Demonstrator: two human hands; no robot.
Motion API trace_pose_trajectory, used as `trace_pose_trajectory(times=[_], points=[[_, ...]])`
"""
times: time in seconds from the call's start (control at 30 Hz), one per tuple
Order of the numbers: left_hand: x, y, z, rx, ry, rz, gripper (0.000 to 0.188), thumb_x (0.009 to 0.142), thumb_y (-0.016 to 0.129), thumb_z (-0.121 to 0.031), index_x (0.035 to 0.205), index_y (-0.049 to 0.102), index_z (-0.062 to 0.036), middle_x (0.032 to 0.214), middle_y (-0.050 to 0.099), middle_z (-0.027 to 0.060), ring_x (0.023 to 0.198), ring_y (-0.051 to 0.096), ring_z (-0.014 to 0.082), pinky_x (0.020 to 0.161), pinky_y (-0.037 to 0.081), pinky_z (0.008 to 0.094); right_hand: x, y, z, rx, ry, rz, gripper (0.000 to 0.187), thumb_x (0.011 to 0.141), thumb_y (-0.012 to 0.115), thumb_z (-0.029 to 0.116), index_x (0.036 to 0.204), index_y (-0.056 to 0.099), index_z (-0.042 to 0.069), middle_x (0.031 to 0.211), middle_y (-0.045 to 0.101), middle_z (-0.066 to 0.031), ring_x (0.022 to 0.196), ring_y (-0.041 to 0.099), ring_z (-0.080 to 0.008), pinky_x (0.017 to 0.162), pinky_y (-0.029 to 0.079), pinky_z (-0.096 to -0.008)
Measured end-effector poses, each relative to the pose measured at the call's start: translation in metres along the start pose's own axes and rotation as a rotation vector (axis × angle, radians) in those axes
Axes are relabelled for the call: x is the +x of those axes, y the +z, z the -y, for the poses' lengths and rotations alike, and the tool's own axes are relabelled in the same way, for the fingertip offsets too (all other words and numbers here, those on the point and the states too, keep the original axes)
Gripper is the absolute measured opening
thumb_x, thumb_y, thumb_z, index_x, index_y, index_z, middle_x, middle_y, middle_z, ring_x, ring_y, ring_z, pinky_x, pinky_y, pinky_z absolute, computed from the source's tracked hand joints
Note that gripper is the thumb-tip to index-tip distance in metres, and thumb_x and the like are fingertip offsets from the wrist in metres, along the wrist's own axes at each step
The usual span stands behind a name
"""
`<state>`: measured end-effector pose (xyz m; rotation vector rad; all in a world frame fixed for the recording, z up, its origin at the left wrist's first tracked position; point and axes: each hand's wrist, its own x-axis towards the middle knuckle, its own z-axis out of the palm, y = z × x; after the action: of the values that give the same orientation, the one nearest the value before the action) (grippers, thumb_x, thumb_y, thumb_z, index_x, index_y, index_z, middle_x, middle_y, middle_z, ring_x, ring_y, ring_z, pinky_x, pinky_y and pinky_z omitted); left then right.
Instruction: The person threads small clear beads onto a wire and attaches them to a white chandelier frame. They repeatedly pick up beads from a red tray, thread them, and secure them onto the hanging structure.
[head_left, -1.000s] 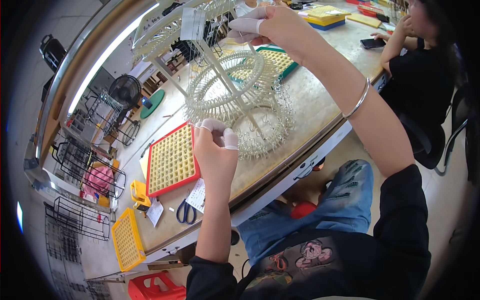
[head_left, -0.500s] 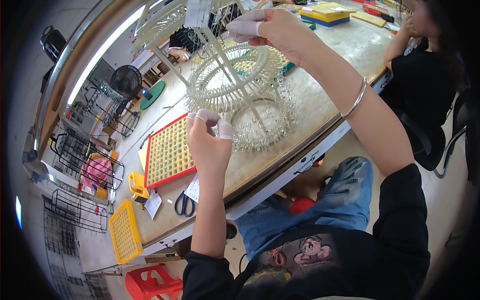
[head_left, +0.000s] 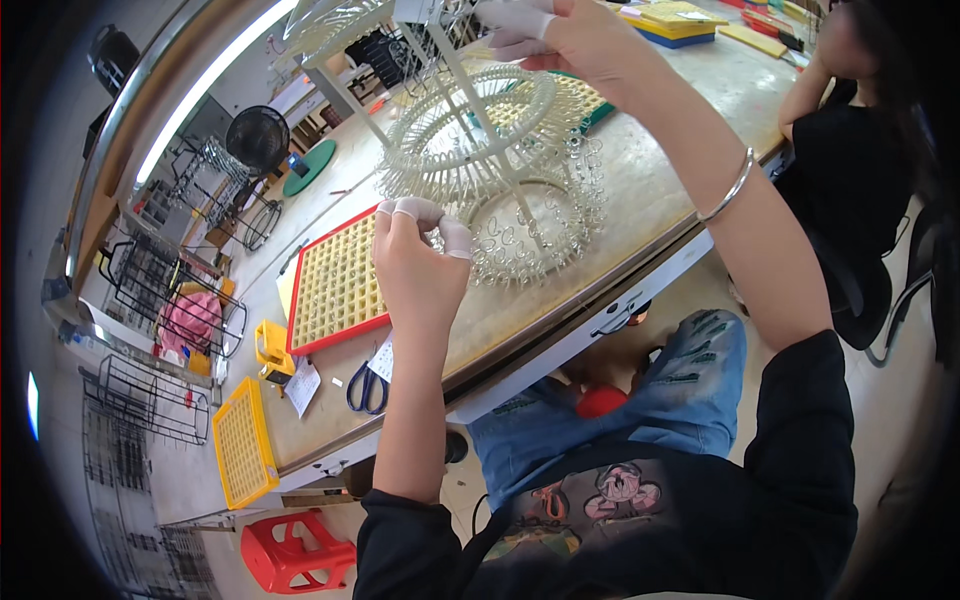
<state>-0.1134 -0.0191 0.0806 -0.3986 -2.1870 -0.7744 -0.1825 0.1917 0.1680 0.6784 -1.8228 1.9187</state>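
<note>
A cream-coloured tiered ring rack (head_left: 470, 150) stands on the table, its hoops lined with pegs. Small silvery wire pieces (head_left: 525, 248) hang around its lowest hoop. At the rack's lower left, my left hand (head_left: 420, 262) is closed in a pinch, with white covers on its fingertips. Whatever lies between those fingers is too small to make out. My right hand (head_left: 575, 45) is raised beside the upper tier, its covered fingers pressed together; what they hold cannot be made out. Left of my left hand lies a red-framed tray (head_left: 335, 283) of small cream compartments.
Dark-handled scissors (head_left: 368, 390), a paper slip (head_left: 302, 385) and a yellow dispenser (head_left: 273, 350) lie near the front edge. A yellow tray (head_left: 245, 445) sits at the left corner. Stacked trays (head_left: 670, 22) stand far right, near a seated person (head_left: 845, 150). Below is a red stool (head_left: 298, 550).
My right hand has moved slightly up and to the right beside the upper tier. My left hand keeps its pinch and has risen slightly. The view has shifted a little.
</note>
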Motion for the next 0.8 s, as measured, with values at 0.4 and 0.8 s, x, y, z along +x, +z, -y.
trace_pose_trajectory(times=[0.4,0.8], points=[[0.018,-0.018,0.015,-0.092,-0.123,0.111,0.008,0.069,0.062,-0.006,0.075,0.059,-0.0020,0.071,0.051,0.0058,0.061,0.048,0.0141,0.059,0.041,0.0267,0.045,0.007,-0.059,-0.117,0.309,0.458,0.038,0.087,0.051,0.026,0.111,0.053,-0.003,0.099,0.060,-0.0131,0.091,0.061,-0.0172,0.078,0.050,-0.0273],[0.018,-0.020,0.020,-0.123,-0.100,0.187,0.009,0.070,0.064,-0.008,0.076,0.062,-0.0031,0.071,0.052,0.0038,0.060,0.049,0.0114,0.057,0.041,0.0251,0.061,0.062,-0.072,-0.257,0.694,1.027,0.029,0.088,0.048,0.029,0.098,0.056,0.003,0.067,0.056,-0.0026,0.052,0.050,-0.0078,0.057,0.046,-0.0237]])
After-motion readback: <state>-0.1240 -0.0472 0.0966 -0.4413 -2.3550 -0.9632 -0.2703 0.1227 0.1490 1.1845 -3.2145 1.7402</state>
